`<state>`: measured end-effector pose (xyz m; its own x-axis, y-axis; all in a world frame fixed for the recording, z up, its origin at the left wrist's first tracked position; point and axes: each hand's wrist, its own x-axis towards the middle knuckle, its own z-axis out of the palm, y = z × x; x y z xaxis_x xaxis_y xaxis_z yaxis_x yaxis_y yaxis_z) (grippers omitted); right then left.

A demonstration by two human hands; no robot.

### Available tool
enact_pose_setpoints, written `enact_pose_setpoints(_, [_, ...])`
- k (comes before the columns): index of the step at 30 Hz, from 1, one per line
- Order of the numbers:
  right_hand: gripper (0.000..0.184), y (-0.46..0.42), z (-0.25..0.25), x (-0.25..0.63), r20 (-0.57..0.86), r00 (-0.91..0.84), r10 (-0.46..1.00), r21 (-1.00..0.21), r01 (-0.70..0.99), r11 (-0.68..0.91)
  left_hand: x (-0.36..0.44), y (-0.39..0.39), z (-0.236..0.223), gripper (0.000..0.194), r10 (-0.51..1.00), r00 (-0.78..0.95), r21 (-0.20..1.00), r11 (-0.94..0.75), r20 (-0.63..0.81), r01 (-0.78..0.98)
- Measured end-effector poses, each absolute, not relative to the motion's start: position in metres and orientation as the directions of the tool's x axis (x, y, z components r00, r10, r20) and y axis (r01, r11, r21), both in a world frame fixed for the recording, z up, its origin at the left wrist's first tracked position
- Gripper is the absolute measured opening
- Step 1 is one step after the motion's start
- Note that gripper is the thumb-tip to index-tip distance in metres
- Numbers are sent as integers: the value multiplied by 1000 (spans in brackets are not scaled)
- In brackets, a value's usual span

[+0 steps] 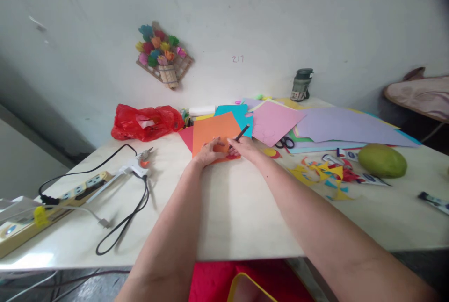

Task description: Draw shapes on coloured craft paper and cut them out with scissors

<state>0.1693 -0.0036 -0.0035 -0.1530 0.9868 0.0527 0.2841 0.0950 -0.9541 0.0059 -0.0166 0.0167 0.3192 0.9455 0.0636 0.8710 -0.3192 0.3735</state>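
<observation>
An orange paper sheet (213, 133) lies on the white table (231, 208), over a red sheet and a teal sheet (237, 114). My left hand (210, 151) rests on the orange sheet's near edge, fingers curled down and pressing it flat. Just to its right, my right hand (243, 147) is closed round a dark pencil (242, 133) whose tip touches the paper beside the left fingers.
Pink (271, 122) and lilac (336, 126) sheets spread to the right, with black scissors (286, 142), paper scraps (329, 176) and a green fruit (382, 160). A red plastic bag (145, 122), glue gun (136, 165), black cable and power strip (52, 204) lie left. A jar (301, 84) stands by the wall.
</observation>
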Motion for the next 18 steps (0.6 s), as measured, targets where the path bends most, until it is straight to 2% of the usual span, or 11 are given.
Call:
enact_pose_setpoints(4, [15,-1,-6,169,40,-129,991,-949,305,78,11,-17,19,46,954,300,421,-275,8,865])
enact_pose_setpoints(7, [10,-2,-6,168,38,-113,993,-945,318,73,15,-16,11,48,964,260,399,-260,57,879])
enact_pose_setpoints(11, [10,-5,-2,167,18,-116,993,-956,289,51,17,-13,-3,50,966,220,412,-256,133,875])
enact_pose_setpoints(18, [8,-7,-3,169,29,-135,990,-974,220,59,12,-13,-7,46,965,230,446,-263,127,856])
